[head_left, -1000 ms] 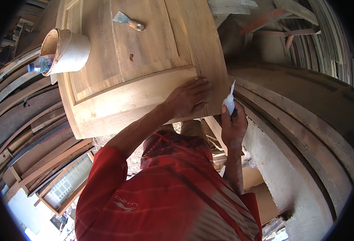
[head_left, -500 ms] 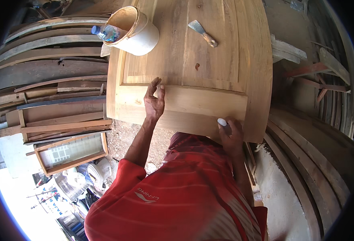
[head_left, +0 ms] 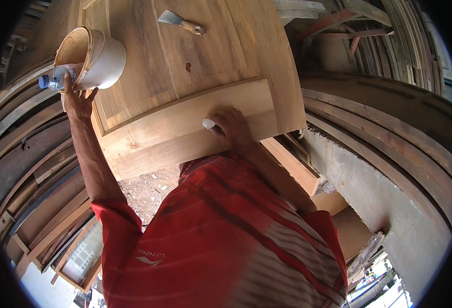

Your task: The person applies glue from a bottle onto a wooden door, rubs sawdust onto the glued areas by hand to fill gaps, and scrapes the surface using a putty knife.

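Observation:
A wooden panelled door [head_left: 185,110] lies flat before me. On its far left corner a white bucket [head_left: 110,64] rests on its side or tilted, its mouth facing left. A clear plastic bottle [head_left: 61,77] with a blue cap pokes out of that mouth. My left hand [head_left: 78,101] reaches up to the bucket's rim, fingers apart, with fingertips against or just over the bottle; contact is hard to tell. Above the door's near rail, my right hand [head_left: 232,127] is closed around a small white round-ended thing [head_left: 208,123], mostly hidden by the fingers.
A putty knife [head_left: 181,22] lies on the door's upper part, beyond a dark brown spot [head_left: 188,67]. Long boards [head_left: 26,143] are stacked to the left, and more boards [head_left: 380,123] run along the right above a grey concrete wall [head_left: 359,169].
My left hand has gone from above the door's near rail to the bucket and bottle at the left. My right hand has moved farther over the rail. The whole view has turned.

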Motion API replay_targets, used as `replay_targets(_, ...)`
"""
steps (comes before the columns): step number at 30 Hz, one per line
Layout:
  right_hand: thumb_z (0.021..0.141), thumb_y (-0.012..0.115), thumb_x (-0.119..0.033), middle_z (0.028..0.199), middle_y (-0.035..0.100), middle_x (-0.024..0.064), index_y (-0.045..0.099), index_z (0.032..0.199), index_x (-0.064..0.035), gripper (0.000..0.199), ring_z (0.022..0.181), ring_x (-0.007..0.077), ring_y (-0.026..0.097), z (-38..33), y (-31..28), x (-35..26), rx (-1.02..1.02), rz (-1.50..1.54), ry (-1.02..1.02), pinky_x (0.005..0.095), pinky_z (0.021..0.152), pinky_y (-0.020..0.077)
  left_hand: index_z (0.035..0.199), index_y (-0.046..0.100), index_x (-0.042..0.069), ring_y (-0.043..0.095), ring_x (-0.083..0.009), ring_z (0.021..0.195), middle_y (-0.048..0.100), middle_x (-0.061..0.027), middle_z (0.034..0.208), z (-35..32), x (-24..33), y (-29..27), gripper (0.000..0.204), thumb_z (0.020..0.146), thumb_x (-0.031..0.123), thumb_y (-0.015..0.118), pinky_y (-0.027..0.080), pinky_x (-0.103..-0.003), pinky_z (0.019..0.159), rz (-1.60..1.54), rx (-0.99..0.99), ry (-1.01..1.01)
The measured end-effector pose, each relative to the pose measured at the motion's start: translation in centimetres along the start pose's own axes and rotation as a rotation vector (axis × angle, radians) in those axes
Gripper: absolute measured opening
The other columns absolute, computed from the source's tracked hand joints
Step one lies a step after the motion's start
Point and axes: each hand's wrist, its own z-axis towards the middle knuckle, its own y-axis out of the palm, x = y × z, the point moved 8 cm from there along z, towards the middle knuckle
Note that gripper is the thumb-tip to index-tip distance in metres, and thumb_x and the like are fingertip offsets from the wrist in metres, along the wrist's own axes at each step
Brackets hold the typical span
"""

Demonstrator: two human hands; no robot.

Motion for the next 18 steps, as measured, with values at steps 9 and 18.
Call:
replay_targets(9,0.099,0.068,-0.007,0.127,0.067,0.0212,0.062,0.136,0.0009,0.038,0.111,0.0330,0.068,-4.1,-5.7,3.1,-0.025,0.145,0.455,0.0422,0.096,0.0567,0.141,0.046,-0.005,0.073,-0.0348,0.107,0.062,-0.0257,0.131,-1.6,-2.0,0.0,0.046,0.098,0.011,0.051,0.072,-0.049,0.082,-0.019,-0.239,-0.117)
replay_targets(18,0.099,0.071,-0.001,0.108,0.072,0.0134,0.072,0.118,0.0001,0.020,0.090,0.0216,0.069,14.7,-10.7,-13.4,0.203,0.083,-0.086,0.0346,0.083,0.0571,0.153,0.043,-0.005,0.065,-0.0327,0.127,0.060,-0.0229,0.141,-12.2,0.6,1.3,0.059,0.099,0.018,0.051,0.061,-0.042,0.099,0.208,-0.287,-0.030)
